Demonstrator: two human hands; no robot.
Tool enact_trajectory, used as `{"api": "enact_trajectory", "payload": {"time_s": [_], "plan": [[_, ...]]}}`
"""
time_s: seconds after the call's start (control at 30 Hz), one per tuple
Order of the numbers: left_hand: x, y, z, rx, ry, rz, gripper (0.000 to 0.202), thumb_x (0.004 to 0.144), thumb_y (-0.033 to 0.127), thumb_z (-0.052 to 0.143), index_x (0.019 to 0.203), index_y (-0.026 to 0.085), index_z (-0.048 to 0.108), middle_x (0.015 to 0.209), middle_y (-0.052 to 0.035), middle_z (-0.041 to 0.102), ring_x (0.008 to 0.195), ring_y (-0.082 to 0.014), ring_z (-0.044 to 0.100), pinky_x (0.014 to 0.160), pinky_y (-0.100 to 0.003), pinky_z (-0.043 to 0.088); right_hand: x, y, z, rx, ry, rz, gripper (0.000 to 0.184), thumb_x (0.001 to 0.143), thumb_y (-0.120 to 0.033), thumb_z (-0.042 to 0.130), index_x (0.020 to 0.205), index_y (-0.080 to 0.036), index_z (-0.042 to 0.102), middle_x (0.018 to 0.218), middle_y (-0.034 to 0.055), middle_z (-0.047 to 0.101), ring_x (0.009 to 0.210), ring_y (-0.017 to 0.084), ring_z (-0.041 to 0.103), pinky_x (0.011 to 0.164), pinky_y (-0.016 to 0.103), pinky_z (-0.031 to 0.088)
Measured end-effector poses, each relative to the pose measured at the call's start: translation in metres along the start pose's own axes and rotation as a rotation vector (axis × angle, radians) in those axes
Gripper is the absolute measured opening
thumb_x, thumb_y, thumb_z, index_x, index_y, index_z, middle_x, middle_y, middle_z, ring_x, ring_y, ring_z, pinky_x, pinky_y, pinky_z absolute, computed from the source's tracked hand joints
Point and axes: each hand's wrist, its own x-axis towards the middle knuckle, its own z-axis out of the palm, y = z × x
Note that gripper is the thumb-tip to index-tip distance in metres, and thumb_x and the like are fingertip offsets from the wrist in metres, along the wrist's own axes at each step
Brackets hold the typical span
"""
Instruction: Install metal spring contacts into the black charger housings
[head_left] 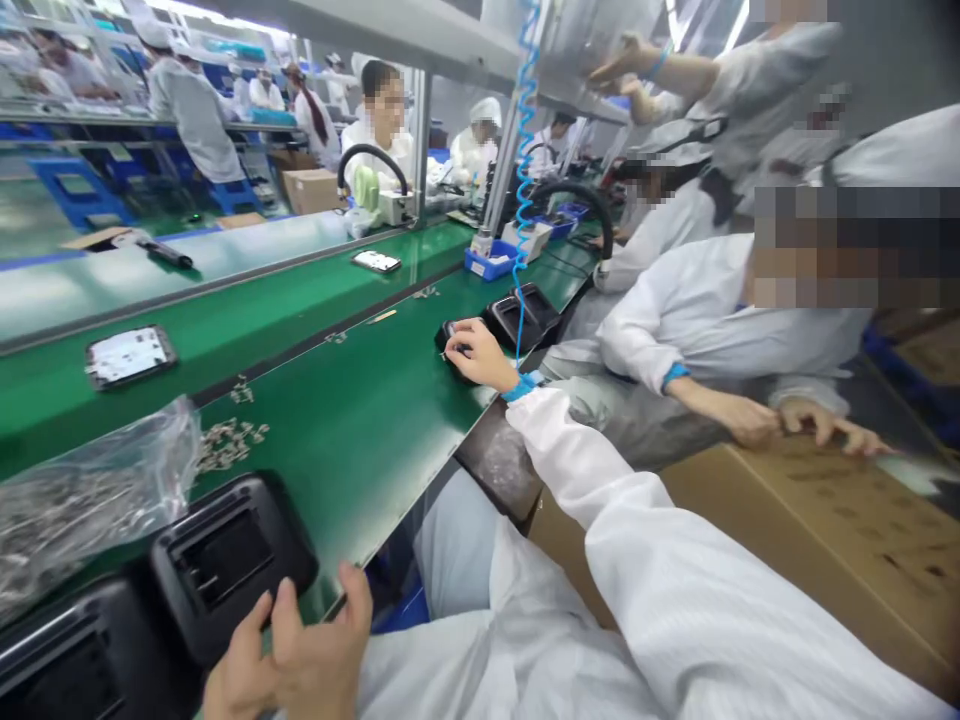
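Observation:
My right hand (484, 357) reaches far along the green bench, its fingers curled at a small black plastic housing (444, 332). Most of that piece is hidden behind the fingers. My left hand (292, 655) is at the lower edge, fingers apart and holding nothing, close to the near side of a black plastic housing (232, 550) with a rectangular recess. Another black housing (60, 660) lies left of it, cut off by the frame. Beside them are a clear plastic bag (97, 490) of small metal parts and a loose pile of such parts (229, 443).
A green conveyor strip (225, 310) carries a white-faced device (129, 355) and another (376, 261). Beyond my right hand lie black housings (523, 315) and a blue bin (491, 262). A blue coiled cord (523, 180) hangs down. A co-worker's hands (750, 418) rest over a cardboard box (810, 530).

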Motion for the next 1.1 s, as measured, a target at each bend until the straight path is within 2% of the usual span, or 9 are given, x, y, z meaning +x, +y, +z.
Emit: {"api": "enact_trajectory", "payload": {"time_s": [0.1,0.2,0.27,0.33,0.43,0.53,0.63,0.87,1.1], "plan": [[0.034,0.025,-0.009,-0.003,-0.038,0.199,0.056,0.081,0.042,0.075,0.127,0.016,0.056,0.108,-0.0171,0.063,0.107,-0.0342,0.052,0.089,-0.049,0.042,-0.015,-0.043,0.025,0.131,-0.170,-0.093,0.007,0.085,-0.015,0.066,0.082,-0.018,0.071,0.118,0.0104,0.062,0.105,0.021,0.064,0.096,0.036,0.053],[0.071,0.055,-0.006,-0.121,-0.260,0.325,0.038,0.091,0.036,0.068,0.120,0.013,0.060,0.117,-0.0145,0.069,0.111,-0.0301,0.057,0.092,-0.045,0.039,-0.031,-0.094,0.049,0.269,-0.366,-0.220,0.009,0.088,-0.015,0.062,0.082,-0.018,0.069,0.103,0.0073,0.065,0.089,0.017,0.065,0.089,0.033,0.054],[0.086,0.067,0.004,-0.175,-0.391,0.371,0.043,0.098,0.040,0.058,0.130,0.010,0.060,0.131,-0.0150,0.067,0.122,-0.0299,0.055,0.094,-0.045,0.037,-0.039,-0.120,0.055,0.267,-0.415,-0.295,0.010,0.087,-0.015,0.061,0.081,-0.019,0.068,0.090,0.0050,0.064,0.085,0.017,0.064,0.083,0.031,0.052],[0.091,0.069,0.015,-0.196,-0.518,0.373,0.061,0.101,0.052,0.052,0.140,0.006,0.055,0.140,-0.0166,0.063,0.132,-0.0305,0.050,0.101,-0.045,0.036,-0.040,-0.134,0.054,0.218,-0.366,-0.337,0.011,0.085,-0.014,0.061,0.079,-0.019,0.067,0.081,0.0032,0.061,0.077,0.016,0.061,0.074,0.029,0.048],[0.089,0.067,0.020,-0.232,-0.619,0.317,0.076,0.101,0.065,0.044,0.146,0.004,0.050,0.147,-0.0177,0.058,0.140,-0.0307,0.044,0.108,-0.048,0.032,-0.032,-0.136,0.048,0.179,-0.332,-0.427,0.011,0.086,-0.016,0.062,0.077,-0.018,0.068,0.075,0.0017,0.060,0.066,0.014,0.056,0.065,0.028,0.043],[0.087,0.065,0.018,-0.270,-0.658,0.268,0.074,0.103,0.065,0.036,0.146,0.006,0.051,0.150,-0.0176,0.056,0.138,-0.0295,0.046,0.103,-0.051,0.033,-0.025,-0.128,0.044,0.139,-0.481,-0.564,0.012,0.089,-0.017,0.063,0.081,-0.017,0.071,0.074,0.0019,0.065,0.066,0.014,0.058,0.065,0.027,0.043],[0.088,0.065,0.017,-0.302,-0.663,0.229,0.072,0.105,0.064,0.031,0.143,0.007,0.052,0.149,-0.0179,0.057,0.134,-0.0287,0.050,0.099,-0.051,0.033,-0.023,-0.123,0.045,-0.034,-0.577,-0.646,0.016,0.092,-0.015,0.059,0.085,-0.016,0.073,0.084,0.0050,0.072,0.075,0.017,0.063,0.069,0.029,0.042],[0.090,0.066,0.017,-0.292,-0.647,0.238,0.073,0.102,0.066,0.038,0.142,0.008,0.056,0.148,-0.0166,0.058,0.143,-0.0306,0.042,0.102,-0.052,0.034,-0.026,-0.131,0.048,-0.382,-0.646,-0.730,0.020,0.096,-0.016,0.055,0.085,-0.016,0.071,0.091,0.0091,0.069,0.089,0.023,0.062,0.073,0.032,0.038],[0.089,0.068,0.017,-0.232,-0.670,0.270,0.083,0.101,0.071,0.030,0.148,0.006,0.051,0.154,-0.0191,0.052,0.153,-0.0329,0.032,0.109,-0.058,0.031,-0.030,-0.133,0.054,-0.477,-0.599,-0.739,0.020,0.099,-0.016,0.053,0.090,-0.014,0.071,0.093,0.0119,0.066,0.087,0.024,0.057,0.073,0.033,0.036]]}}
